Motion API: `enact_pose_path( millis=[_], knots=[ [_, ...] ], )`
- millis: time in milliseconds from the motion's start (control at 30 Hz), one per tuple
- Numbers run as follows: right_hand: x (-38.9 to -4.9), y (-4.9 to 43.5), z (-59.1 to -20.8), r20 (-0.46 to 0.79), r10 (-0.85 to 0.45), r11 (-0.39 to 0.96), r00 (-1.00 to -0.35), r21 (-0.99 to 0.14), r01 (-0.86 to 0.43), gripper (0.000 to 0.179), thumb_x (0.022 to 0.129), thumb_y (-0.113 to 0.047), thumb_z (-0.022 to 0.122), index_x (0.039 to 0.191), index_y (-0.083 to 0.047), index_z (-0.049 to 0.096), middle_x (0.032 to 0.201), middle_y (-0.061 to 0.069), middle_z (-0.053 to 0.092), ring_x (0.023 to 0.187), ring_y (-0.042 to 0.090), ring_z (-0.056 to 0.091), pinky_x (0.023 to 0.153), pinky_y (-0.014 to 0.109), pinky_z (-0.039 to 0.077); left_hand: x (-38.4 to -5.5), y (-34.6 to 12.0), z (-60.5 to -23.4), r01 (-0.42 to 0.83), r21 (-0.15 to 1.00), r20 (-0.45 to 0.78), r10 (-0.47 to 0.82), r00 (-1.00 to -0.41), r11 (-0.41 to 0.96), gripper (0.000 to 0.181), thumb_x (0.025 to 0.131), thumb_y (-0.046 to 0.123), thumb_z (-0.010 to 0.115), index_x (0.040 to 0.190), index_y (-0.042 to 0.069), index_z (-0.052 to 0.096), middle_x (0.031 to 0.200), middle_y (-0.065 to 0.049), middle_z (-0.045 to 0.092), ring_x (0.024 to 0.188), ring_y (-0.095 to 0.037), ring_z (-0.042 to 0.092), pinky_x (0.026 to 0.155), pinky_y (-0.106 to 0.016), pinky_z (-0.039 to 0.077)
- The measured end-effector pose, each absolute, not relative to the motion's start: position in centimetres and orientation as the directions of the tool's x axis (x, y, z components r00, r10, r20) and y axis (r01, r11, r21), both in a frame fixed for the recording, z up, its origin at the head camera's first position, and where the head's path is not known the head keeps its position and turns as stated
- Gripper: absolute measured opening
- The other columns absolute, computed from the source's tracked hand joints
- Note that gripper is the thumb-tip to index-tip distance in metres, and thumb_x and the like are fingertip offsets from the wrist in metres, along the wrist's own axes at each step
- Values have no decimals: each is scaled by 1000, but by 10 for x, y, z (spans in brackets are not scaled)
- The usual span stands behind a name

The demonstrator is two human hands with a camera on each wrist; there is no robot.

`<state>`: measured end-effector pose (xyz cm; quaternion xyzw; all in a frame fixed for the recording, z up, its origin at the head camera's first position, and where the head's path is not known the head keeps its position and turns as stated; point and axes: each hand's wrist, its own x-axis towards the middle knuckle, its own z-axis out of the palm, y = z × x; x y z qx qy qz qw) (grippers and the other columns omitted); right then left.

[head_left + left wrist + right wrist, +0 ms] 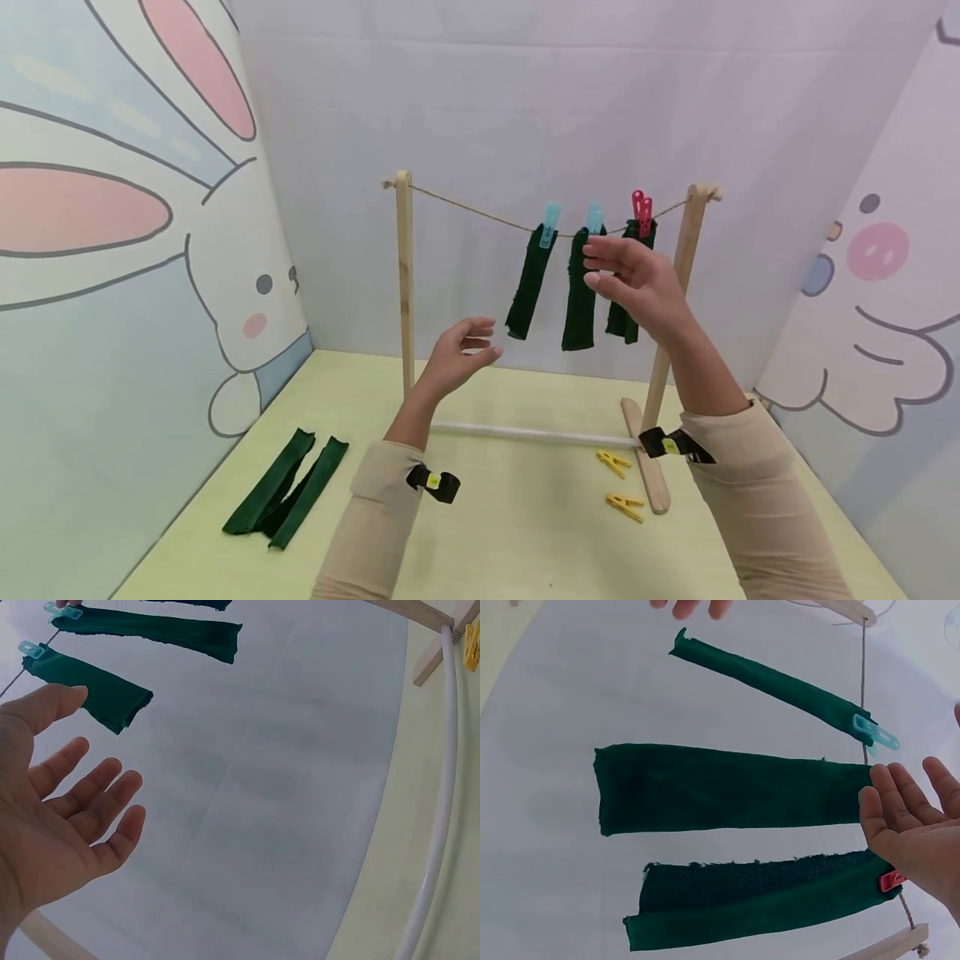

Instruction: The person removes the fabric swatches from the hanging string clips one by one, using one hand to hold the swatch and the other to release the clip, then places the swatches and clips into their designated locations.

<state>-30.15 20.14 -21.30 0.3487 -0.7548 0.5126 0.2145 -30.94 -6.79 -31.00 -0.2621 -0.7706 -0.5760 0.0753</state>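
Three dark green cloth strips hang from a string (480,208): a left strip (529,287), a middle strip (578,300) and a right strip (622,321). Light blue clothespins clip the left one (550,223) and the middle one; a red clothespin (643,215) clips the right one. My right hand (637,283) is raised in front of the middle and right strips, thumb apart from its loosely bent fingers. In the right wrist view, its fingertips overlap the middle strip's top end. My left hand (459,358), fingers relaxed and holding nothing, hovers left of and below the left strip.
Wooden posts (406,283) hold the string at both ends, joined low down by a white rod (525,433). Two yellow clothespins (615,462) lie near the right wooden foot (652,479). More green cloth (273,487) lies on the pale yellow table (495,542), at left.
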Motion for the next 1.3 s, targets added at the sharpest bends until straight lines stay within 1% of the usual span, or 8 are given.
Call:
enact_pose_path(
  millis=[200, 333, 433, 567, 733, 933, 1133, 1300],
  knots=[
    [-304, 191, -203, 696, -301, 277, -651, -590, -759, 44, 89, -8, 63, 129, 3, 49, 129, 19, 50, 115, 29, 50, 87, 23, 44, -342, -53, -328, 414, 905, 373, 286, -883, 99, 56, 86, 13, 67, 137, 11, 43, 132, -12, 48, 117, -27, 49, 89, -38, 45],
    [-307, 185, -197, 699, -297, 320, -651, -570, -757, 46, 89, -11, 63, 132, 0, 48, 133, 14, 49, 117, 27, 50, 91, 28, 43, -344, -44, -325, 399, 916, 373, 300, -878, 28, 62, 87, 13, 65, 142, 11, 37, 136, -14, 43, 120, -28, 47, 92, -40, 42],
    [-310, 181, -193, 692, -290, 346, -661, -568, -747, 46, 90, -12, 62, 133, -2, 48, 133, 11, 49, 116, 26, 51, 89, 29, 44, -343, -38, -322, 412, 911, 402, 291, -868, -27, 56, 88, 8, 63, 139, 5, 40, 130, -17, 50, 114, -28, 52, 91, -39, 43],
    [-313, 174, -188, 673, -280, 375, -685, -580, -723, 45, 91, -14, 60, 133, -2, 47, 131, 12, 50, 113, 26, 54, 86, 29, 46, -339, -34, -321, 436, 897, 439, 240, -866, -72, 37, 87, -1, 62, 124, -3, 54, 108, -19, 62, 96, -24, 61, 84, -33, 47],
    [-317, 163, -182, 636, -212, 418, -742, -627, -657, 45, 92, -18, 60, 132, -2, 48, 128, 14, 53, 106, 26, 58, 85, 31, 47, -336, -34, -322, 448, 890, 455, 164, -875, -84, 24, 84, -8, 62, 108, -6, 61, 90, -16, 65, 80, -18, 62, 75, -27, 49],
    [-325, 151, -179, 575, -134, 462, -807, -684, -564, 44, 93, -19, 58, 132, -3, 48, 128, 14, 54, 101, 25, 59, 86, 33, 47, -335, -37, -324, 423, 904, 428, 163, -889, -69, 22, 85, -7, 61, 107, -6, 61, 90, -16, 65, 78, -18, 61, 72, -25, 49],
    [-331, 144, -176, 520, -101, 428, -848, -747, -509, 46, 94, -18, 55, 136, -4, 43, 122, 15, 57, 95, 24, 59, 87, 35, 46, -333, -38, -323, 422, 905, 426, 181, -886, -59, 22, 83, -8, 63, 105, -8, 61, 88, -15, 64, 76, -18, 60, 71, -25, 48],
    [-330, 142, -172, 497, -97, 419, -863, -766, -488, 46, 93, -17, 58, 135, -4, 45, 116, 16, 55, 90, 24, 53, 82, 30, 47, -333, -38, -323, 421, 906, 422, 183, -888, -42, 21, 82, -9, 63, 103, -6, 62, 86, -12, 64, 76, -17, 59, 71, -25, 48]
  ],
)
